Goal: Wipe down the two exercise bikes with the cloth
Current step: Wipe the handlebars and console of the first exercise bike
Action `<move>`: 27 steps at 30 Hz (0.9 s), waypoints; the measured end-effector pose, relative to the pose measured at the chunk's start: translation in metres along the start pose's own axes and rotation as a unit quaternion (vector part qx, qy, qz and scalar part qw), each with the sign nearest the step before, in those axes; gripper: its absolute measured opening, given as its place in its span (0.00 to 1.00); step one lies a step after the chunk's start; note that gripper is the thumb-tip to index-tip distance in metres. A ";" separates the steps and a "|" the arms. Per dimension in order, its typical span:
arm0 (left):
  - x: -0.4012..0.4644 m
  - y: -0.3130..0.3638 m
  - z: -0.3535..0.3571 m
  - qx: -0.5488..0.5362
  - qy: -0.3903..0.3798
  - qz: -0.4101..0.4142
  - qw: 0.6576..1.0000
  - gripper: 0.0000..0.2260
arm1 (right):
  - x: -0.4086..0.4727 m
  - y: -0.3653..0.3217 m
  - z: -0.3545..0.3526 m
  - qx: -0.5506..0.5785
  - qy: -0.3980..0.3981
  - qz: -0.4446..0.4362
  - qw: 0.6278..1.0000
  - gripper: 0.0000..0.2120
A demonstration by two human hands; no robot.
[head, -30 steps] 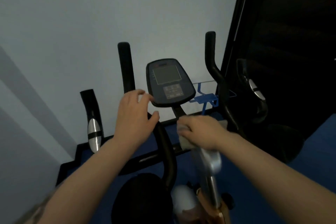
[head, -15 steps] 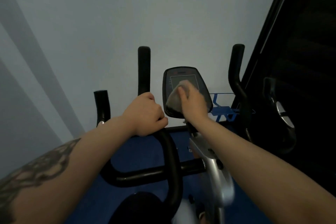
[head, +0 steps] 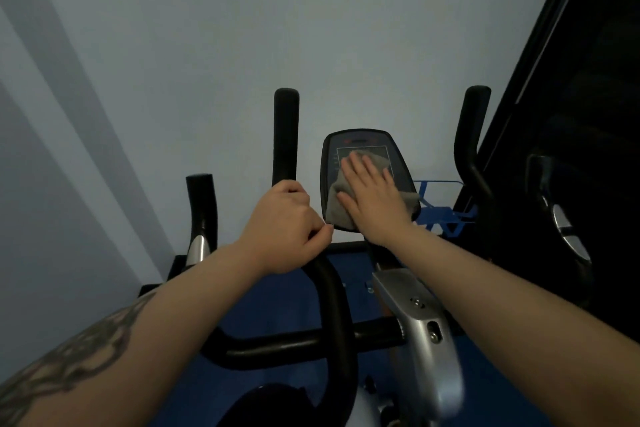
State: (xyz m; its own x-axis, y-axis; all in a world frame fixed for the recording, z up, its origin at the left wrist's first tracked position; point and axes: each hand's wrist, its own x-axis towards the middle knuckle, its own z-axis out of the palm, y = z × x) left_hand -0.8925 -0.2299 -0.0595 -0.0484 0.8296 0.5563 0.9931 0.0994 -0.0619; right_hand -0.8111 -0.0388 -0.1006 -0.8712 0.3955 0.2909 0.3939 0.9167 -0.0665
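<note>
Cloth lies flat on the console of the near bike, pinned under my right hand, whose fingers are straight and spread, pressing rather than curling. My left hand has a clenched grip around the left handlebar, steadying me. I judge the wipe-down to be at an early stage: the screen is being done now, while handlebars, silver post and whatever lies below frame are not visibly wiped, though I cannot tell clean from dusty in this dim light. A second bike stands at the right in shadow, apart from my hands; I expect it is left to do.
</note>
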 end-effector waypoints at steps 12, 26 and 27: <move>0.000 -0.002 0.004 -0.025 0.008 -0.012 1.000 0.17 | 0.018 0.000 0.000 0.003 0.040 0.004 0.999 0.28; 0.001 0.000 0.001 -0.020 0.013 -0.014 1.000 0.18 | 0.012 0.014 -0.005 -0.005 0.011 -0.125 0.992 0.28; 0.001 0.000 0.002 -0.019 0.013 -0.014 1.000 0.18 | 0.013 0.024 -0.007 -0.002 -0.003 -0.131 0.991 0.27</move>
State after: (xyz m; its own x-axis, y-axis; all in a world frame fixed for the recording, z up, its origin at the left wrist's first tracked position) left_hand -0.8927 -0.2285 -0.0606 -0.0731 0.8124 0.5785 0.9949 0.0999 -0.0147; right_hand -0.8107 -0.0123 -0.0917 -0.9458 0.1440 0.2912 0.1547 0.9879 0.0139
